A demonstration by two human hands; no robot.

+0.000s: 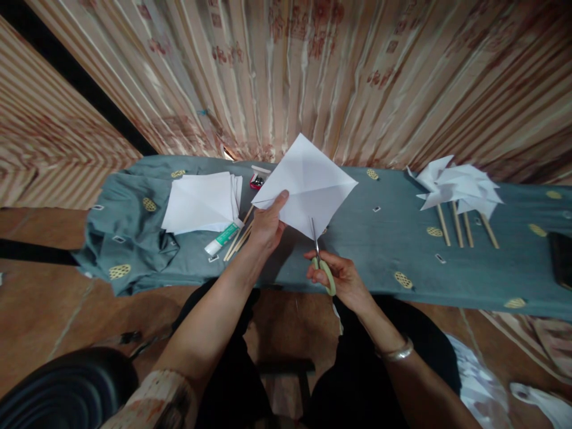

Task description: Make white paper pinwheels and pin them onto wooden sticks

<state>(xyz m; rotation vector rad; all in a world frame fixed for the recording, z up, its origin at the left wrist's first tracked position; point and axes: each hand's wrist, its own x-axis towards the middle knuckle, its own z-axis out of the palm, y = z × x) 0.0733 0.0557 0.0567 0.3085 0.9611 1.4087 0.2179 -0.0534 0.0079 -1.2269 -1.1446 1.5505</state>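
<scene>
The left hand [267, 227] pinches the sheet [313, 173], thumb flat on top near its left corner, the other fingers curled underneath. The right hand [342, 275] is closed round the handles of the scissors [317, 257], whose blades reach over the sheet's near corner. How far the blades are parted I cannot tell.

The sheet is held up above the cloth [379, 238], spreading forward and right from the left thumb, with faint creases across it. Only one side is gripped, so its right half could sag or swing under the blades, pulling a cut off the crease. A cut run too deep could pass the middle and split the sheet. The left fingertips underneath are out of sight, so a blade veering left might nick one.

Just left of the left fingers lie the sticks [236, 244] and the glue [224, 237]; a sweep of that wrist could roll them. Beyond the fingertips, partly behind the sheet, a small open box [258, 179] could tip if the sheet's edge caught it. Further left is the stack [201, 202], its loose edges easily skewed by a sleeve. Well right of the right fingers lie the pinwheels [465, 185], overlapping, liable to crumple if pressed.
</scene>
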